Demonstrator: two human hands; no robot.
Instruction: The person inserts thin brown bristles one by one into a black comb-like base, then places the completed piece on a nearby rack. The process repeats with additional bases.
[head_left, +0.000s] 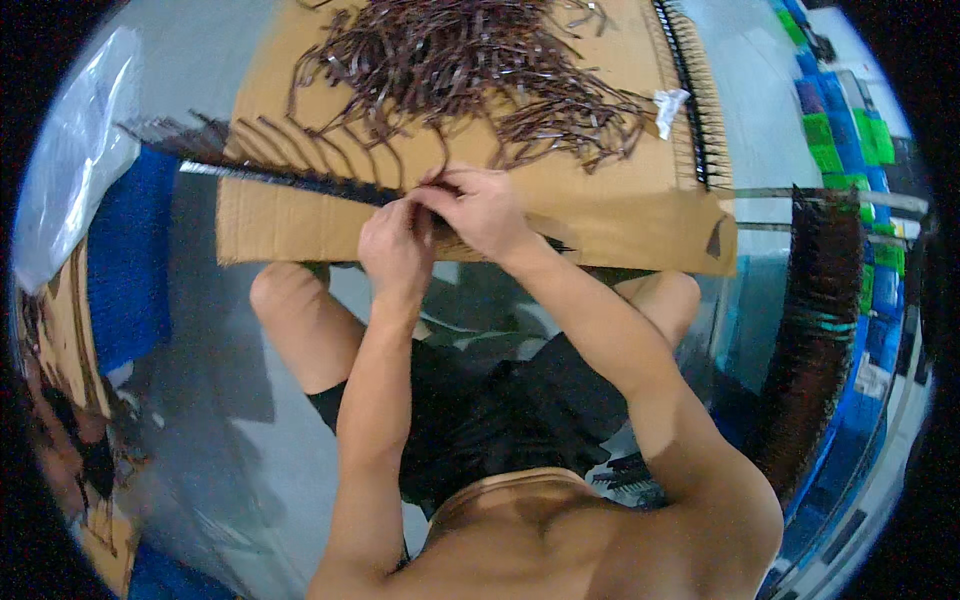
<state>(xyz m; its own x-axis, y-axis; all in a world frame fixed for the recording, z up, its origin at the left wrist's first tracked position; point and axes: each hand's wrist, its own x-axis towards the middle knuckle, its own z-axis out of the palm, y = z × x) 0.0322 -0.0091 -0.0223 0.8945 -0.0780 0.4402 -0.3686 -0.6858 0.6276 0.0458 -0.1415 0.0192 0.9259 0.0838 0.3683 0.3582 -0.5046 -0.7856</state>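
Note:
A long black strip [290,180] slants from the left into my fingers, with a row of thin dark brown curved pieces [330,150] standing up along it. My left hand [393,245] is closed around the strip's right end. Beside it, my right hand [482,212] is closed, its fingertips meeting the left ones, at the base of one thin brown curved piece [443,152] that rises between them. The fingers hide how that piece meets the strip. Beyond my hands, a tangled heap of similar glossy brown pieces [440,70] lies on a cardboard sheet [270,225].
A filled black rack strip [690,90] lies along the cardboard's right side, near a crumpled white scrap [668,112]. Further right, dark brown pieces hang densely on a metal rail frame [815,310], before blue and green bins [850,130]. Clear plastic [85,160] and a blue box [130,260] stand left.

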